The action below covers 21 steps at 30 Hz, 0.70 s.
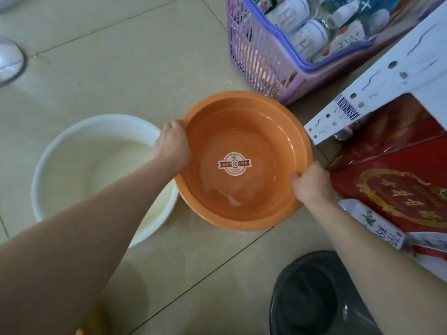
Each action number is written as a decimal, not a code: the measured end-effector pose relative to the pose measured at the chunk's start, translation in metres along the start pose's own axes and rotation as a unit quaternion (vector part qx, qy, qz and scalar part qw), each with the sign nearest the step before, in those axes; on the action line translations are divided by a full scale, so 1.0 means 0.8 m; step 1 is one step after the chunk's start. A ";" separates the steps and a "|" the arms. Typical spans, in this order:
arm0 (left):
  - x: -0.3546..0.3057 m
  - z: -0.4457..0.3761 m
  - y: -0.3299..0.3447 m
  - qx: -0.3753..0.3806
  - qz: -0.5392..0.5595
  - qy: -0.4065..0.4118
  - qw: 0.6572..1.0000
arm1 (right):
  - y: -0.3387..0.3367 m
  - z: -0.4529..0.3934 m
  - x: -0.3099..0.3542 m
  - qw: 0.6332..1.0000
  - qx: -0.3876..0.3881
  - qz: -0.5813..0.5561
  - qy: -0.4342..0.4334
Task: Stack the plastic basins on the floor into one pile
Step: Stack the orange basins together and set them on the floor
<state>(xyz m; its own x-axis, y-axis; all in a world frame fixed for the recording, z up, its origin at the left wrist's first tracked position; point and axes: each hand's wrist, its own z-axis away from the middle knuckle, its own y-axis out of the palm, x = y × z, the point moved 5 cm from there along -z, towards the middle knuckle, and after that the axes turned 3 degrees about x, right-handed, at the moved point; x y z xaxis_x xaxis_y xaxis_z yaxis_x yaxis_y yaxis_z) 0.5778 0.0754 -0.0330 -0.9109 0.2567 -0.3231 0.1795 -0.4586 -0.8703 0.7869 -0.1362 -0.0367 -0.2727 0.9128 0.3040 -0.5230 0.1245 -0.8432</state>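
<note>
Orange basin [256,131] is the one being handled right now, gripped on both sides of its rim. Left hand [172,147] is curled tight over the left edge, right hand [312,182] is wrapped around the lower right edge with the thumb hooked inside the lip. So both hands are closed on that same basin. It's open side up, with a round sticker [234,163] in the middle of the bottom and a bit of glare on the inside.

Just to its left sits a white basin [60,153], also open side up, on the tiled floor [121,56]. The orange rim overlaps the white one's right edge from this angle, and I honestly can't tell whether the orange one is resting on the floor or held a little above it.

Stuff around it: a purple slatted basket [254,56] full of bottles behind the orange basin, a white perforated panel [387,76] with a barcode label to the right, red boxes [399,165] with gold print under that, and a dark round bin [309,298] near the bottom right, partly covered by the right forearm.
</note>
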 end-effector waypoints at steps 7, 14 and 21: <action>0.008 0.141 -0.094 -0.005 0.166 -0.007 0.986 | -0.120 0.127 0.016 0.999 0.006 0.025 -0.027; 0.150 0.299 -0.195 -0.011 0.157 -0.148 0.976 | -0.120 0.289 0.120 0.986 0.088 0.077 -0.120; 0.325 0.466 -0.253 -0.089 0.166 -0.274 0.943 | -0.017 0.438 0.206 0.955 0.140 0.105 -0.240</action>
<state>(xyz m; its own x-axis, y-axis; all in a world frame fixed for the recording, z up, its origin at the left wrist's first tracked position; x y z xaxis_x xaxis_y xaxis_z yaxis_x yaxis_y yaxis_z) 0.1665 -0.0819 0.1980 -0.8402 -0.3766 -0.3901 0.5033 -0.2740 -0.8195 0.4659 -0.1240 0.1803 -0.6985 0.6149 0.3661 -0.5934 -0.2119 -0.7765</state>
